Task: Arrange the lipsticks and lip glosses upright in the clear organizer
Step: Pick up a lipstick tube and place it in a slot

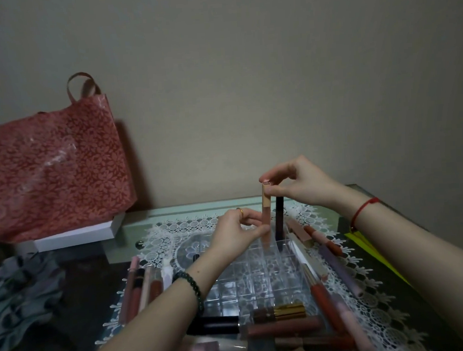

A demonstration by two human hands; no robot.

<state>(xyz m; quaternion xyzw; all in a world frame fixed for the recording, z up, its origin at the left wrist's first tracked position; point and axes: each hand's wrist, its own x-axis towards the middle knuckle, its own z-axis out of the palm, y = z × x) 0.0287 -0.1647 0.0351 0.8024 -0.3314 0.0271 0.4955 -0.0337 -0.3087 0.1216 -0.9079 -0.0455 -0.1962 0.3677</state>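
Observation:
A clear gridded organizer (249,283) sits on a white lace mat. A dark lip gloss tube (279,218) stands upright in its far row. Beside it, a peach lip gloss tube (266,214) is held upright over a far compartment. My right hand (296,183) pinches the tube's top cap. My left hand (238,233) steadies its lower part with thumb and fingers. Several lip glosses (142,287) lie flat to the left of the organizer, more lip glosses (325,286) lie to its right, and others lie in front, such as a brown tube (285,329).
A red floral bag (52,171) stands on a white box (78,235) at the back left. Grey cloth (16,294) lies at the left. A yellow sheet (367,250) lies at the right edge of the glass table. The wall is close behind.

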